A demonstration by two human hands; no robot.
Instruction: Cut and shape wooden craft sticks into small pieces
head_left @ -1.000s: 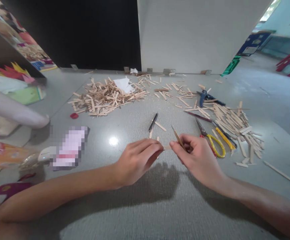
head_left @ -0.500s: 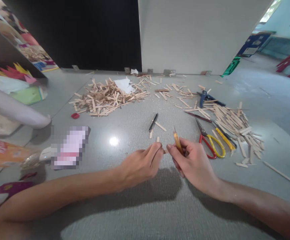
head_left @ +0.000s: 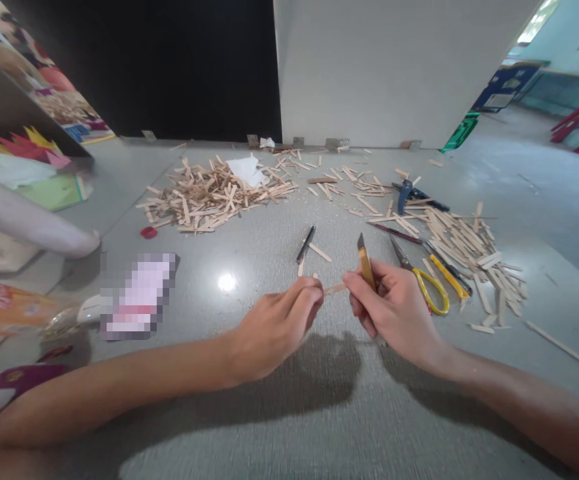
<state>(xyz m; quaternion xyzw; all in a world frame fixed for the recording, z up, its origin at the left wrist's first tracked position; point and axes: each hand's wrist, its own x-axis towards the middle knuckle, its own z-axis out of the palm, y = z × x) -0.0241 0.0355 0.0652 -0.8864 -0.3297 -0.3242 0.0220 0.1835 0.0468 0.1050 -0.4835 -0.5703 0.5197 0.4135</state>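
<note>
Yellow cutter [head_left: 366, 268] and stick [head_left: 335, 289] occupy my right hand [head_left: 394, 308]; left hand [head_left: 280, 321] pinches the stick too; orange packet [head_left: 12, 301] lettering blurs.

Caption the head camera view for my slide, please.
Left hand and right hand hold a wooden strip between them, the right also gripping a yellow knife.

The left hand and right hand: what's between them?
A thin wooden stick spans the gap from the left hand to the right hand, as the head view shows.
</note>
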